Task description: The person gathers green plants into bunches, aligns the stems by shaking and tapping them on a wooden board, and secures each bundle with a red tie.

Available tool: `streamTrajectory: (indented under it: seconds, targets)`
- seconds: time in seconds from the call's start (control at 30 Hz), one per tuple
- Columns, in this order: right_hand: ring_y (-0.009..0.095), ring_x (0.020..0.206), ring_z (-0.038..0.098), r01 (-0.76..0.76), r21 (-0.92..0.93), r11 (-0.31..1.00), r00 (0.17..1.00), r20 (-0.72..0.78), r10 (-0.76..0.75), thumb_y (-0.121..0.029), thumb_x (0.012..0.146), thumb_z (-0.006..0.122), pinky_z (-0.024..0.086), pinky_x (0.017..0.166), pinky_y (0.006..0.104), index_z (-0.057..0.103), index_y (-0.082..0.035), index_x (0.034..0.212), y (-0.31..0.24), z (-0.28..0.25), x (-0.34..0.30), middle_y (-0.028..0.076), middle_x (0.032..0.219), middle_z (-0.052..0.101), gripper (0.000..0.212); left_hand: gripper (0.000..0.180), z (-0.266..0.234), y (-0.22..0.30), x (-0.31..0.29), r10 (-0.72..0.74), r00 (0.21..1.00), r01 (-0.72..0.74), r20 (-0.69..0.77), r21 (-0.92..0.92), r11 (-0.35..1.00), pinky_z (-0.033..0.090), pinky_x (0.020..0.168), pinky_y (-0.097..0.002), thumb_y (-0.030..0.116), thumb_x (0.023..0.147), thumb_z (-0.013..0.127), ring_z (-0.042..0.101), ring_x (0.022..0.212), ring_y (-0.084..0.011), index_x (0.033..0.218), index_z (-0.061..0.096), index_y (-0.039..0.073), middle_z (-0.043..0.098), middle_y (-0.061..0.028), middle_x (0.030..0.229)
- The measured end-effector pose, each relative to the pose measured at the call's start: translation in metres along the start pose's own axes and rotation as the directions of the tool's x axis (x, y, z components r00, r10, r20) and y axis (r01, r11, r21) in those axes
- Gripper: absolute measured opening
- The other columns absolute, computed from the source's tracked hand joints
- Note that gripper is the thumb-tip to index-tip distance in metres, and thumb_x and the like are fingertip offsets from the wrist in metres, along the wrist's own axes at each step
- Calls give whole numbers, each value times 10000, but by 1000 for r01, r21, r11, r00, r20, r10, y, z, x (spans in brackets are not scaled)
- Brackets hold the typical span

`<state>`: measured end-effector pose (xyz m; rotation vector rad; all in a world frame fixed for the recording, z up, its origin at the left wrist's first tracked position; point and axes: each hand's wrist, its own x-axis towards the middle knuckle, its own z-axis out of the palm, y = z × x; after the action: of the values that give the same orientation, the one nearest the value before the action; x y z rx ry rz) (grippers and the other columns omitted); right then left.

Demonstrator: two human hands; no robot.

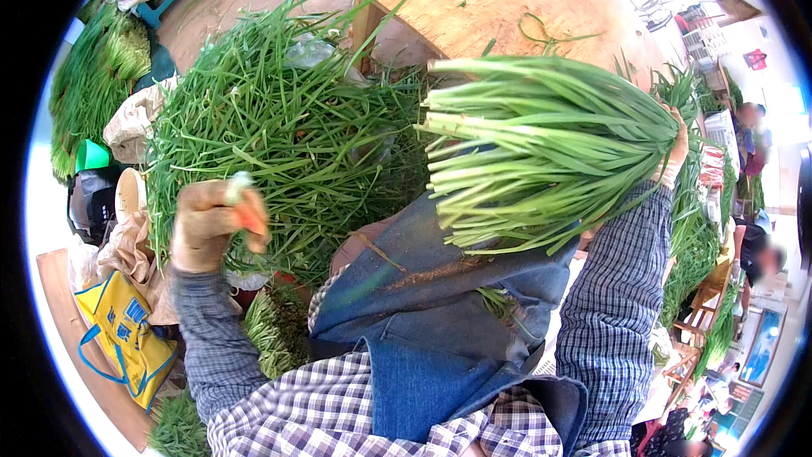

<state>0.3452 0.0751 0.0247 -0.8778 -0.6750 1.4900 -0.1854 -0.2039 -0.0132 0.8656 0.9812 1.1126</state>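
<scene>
My right hand (675,151) is wrapped round a big bunch of garlic chives (541,148) at the right end, where the leaves are gathered tight. The pale stem ends fan out to the left above my lap, and the bunch hides part of the hand. My left hand (216,224) is raised over the left side of a loose heap of green chives (288,135), fingers curled and slightly blurred. Orange-red and pale bluish patches show at its fingertips; I cannot make out what they are.
A wooden table (524,0) with scattered leaf bits stands ahead. A tied bundle of greens (275,330) lies beside my lap's left. A yellow bag (127,334) with blue handles is at far left. More greens (97,89) lie far left; people work at right.
</scene>
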Motion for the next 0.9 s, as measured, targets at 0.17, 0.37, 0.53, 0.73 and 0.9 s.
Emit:
streamTrajectory:
  seconds: [0.17,0.37,0.53,0.73,0.9]
  targets:
    - [239,812,611,31,110,994,999,14,-32,-177,844,522,496,790,392,591,-29,813,-6,1,3,91,787,640,166,282,-9,-7,5,200,926,231,-319,901,368,406,902,-315,96,785,591,547,1017,-239,1040,613,-23,592,-148,1069]
    - [167,661,505,-46,137,990,974,224,15,-226,866,497,451,716,330,504,-74,781,-3,27,-23,6,689,497,174,286,76,7,99,351,926,-172,-141,670,723,376,931,-305,176,886,508,540,1032,-206,1083,605,-8,589,-127,1108]
    - [103,654,406,-44,230,972,931,363,-44,-264,877,496,366,644,263,467,-96,796,-3,41,-34,-33,703,434,189,377,109,10,140,180,983,-150,-25,444,883,376,925,-291,310,922,479,535,1019,-161,1089,605,-5,622,-103,1056]
    - [91,614,352,-52,354,934,871,474,-131,-279,872,509,341,578,249,456,-98,785,0,42,-40,-33,683,396,208,411,118,-21,153,188,982,-177,33,528,831,417,863,-293,352,916,500,555,957,-170,1060,606,-18,629,-132,985]
    - [109,631,367,-144,295,945,786,614,-72,-294,869,510,351,567,250,472,-94,787,-1,43,-44,-23,684,405,219,597,141,-35,159,51,962,-159,267,401,902,377,952,-303,434,900,493,508,1110,-243,1201,479,-82,553,-211,1156]
